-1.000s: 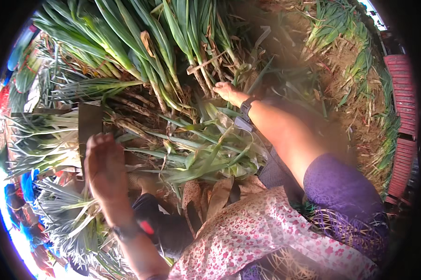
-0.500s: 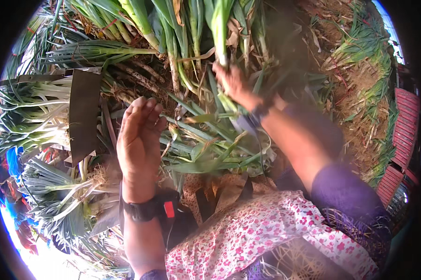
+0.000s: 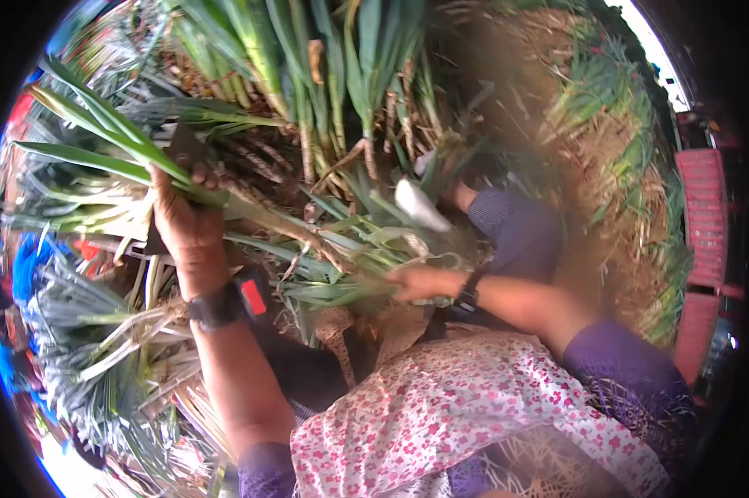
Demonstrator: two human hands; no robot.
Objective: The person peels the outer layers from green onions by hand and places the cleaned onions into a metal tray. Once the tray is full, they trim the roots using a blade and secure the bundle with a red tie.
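My left hand (image 3: pixel 188 212) is closed round the leafy part of a leek (image 3: pixel 279 220). The leek's green leaves fan out to the upper left, and its pale, soil-marked stem slopes down to the right. My right hand (image 3: pixel 428 284), drawn together and blurred at the fingertips, is low over a heap of loose green leaves (image 3: pixel 354 295), close to the leek's lower end. What its fingers grip there cannot be made out. Beyond both hands a row of unpeeled leeks (image 3: pixel 333 108) lies with leaves pointing away.
Peeled, white-stemmed leeks (image 3: pixel 92 203) lie at the left beside a dark metal plate (image 3: pixel 183 148). More leeks (image 3: pixel 92 357) pile nearer me. My bent leg (image 3: pixel 520 224) is on the right, by a smooth white object (image 3: pixel 420 205). Red slatted crates (image 3: pixel 701 216) stand at the far right.
My left hand, empty before, has moved left and now grips a leek. My right hand has left the leek in the far row and come back toward my lap.
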